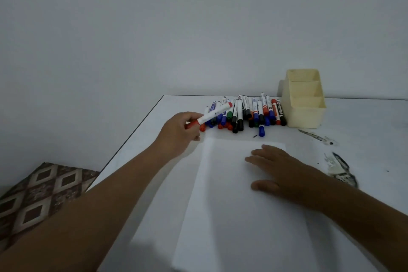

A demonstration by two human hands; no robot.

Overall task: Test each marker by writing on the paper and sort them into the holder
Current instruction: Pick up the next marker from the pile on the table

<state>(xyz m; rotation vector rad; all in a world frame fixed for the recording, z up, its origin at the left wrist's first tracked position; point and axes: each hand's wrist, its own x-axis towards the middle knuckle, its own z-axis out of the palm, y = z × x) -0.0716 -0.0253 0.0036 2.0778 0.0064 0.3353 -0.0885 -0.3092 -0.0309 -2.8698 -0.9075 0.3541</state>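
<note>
Head view showed you barely started: your left hand [183, 130] pinched a red-capped marker [209, 116] just left of the marker pile [247, 112], its cap not yet off, while your right hand [278, 168] lay flat with straight fingers on the blank paper [220, 205] below the pile. Right of the pile, the cream holder [305, 104] looked empty in all three compartments, so every marker remained to test and sort.
</note>
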